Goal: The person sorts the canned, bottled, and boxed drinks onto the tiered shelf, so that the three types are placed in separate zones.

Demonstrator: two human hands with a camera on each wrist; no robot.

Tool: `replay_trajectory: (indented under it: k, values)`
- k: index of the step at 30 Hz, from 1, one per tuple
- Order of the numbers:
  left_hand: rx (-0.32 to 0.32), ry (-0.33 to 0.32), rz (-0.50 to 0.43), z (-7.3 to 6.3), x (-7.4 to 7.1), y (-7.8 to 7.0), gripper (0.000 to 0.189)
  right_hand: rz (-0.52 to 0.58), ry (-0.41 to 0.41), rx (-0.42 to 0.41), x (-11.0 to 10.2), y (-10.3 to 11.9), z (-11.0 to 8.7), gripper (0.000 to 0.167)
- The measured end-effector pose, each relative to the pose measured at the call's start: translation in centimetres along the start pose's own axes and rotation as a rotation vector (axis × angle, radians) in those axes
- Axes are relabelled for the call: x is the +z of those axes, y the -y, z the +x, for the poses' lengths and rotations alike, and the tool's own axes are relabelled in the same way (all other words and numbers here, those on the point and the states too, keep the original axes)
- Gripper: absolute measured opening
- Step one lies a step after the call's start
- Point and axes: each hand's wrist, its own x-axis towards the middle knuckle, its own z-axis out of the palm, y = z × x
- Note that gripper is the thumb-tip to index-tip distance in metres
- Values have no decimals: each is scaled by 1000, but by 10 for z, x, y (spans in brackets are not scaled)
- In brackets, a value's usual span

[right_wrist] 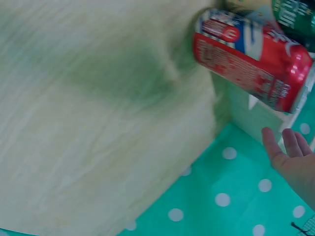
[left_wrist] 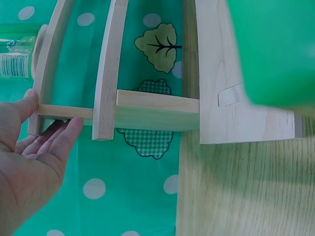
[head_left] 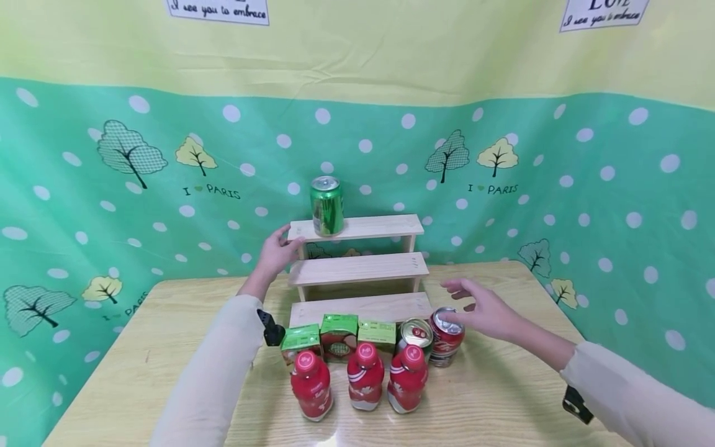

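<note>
A pale wooden table [head_left: 184, 329] lies low in my head view. Behind it I can make out a white-dotted green cloth [head_left: 385, 155] with printed trees [head_left: 131, 149] and PARIS lettering [head_left: 223, 192], its upper band pale yellow with two cut-off text panels [head_left: 218, 11]

Three red bottles [head_left: 365, 377] are standing, three cartons [head_left: 339, 338] are matching them in number, and three cans [head_left: 327, 210] are doing likewise. One wooden rack [head_left: 359, 269] is presenting three shelves [head_left: 380, 226], one table [head_left: 162, 335] is showing, and one left hand [head_left: 277, 251] and one right hand [head_left: 490, 311] are appearing.
</note>
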Motion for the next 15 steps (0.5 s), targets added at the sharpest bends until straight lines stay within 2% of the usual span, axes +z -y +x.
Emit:
replay_trajectory:
  k: [15]
  values:
    - [15,10,-1,2,-1,1,74,74,50,27,11,-27,-17,79]
